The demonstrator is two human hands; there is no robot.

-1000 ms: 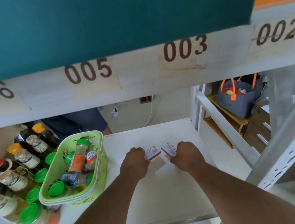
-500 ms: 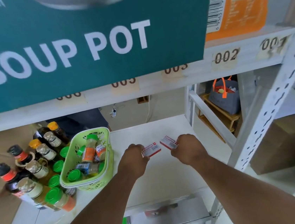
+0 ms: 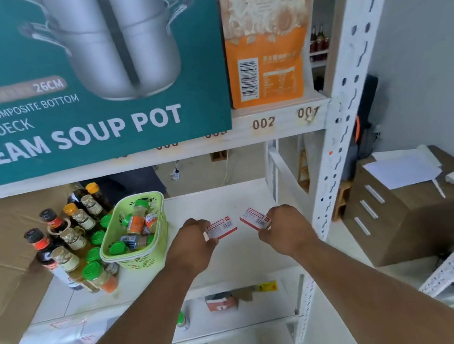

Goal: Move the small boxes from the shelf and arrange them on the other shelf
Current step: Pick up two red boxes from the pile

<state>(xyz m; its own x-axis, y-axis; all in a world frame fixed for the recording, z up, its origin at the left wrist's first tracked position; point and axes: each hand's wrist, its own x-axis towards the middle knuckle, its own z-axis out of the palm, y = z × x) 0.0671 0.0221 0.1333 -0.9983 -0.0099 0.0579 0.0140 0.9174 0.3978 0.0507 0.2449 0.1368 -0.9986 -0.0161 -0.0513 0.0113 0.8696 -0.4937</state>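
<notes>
My left hand grips a small white and red box over the white shelf board. My right hand grips a second small white and red box, tilted with its barcode side up. The two boxes are held side by side, a short gap between them, above the bare right part of the shelf. Both arms reach in from the bottom of the view.
A green basket of spice jars stands left of my hands, with sauce bottles and a cardboard box further left. A teal soup pot carton fills the shelf above. A white perforated upright stands right; a brown cabinet beyond.
Both hands have drawn back slightly toward the shelf's front while holding the boxes. The view has tilted up, showing more of the upper shelf and the soup pot carton.
</notes>
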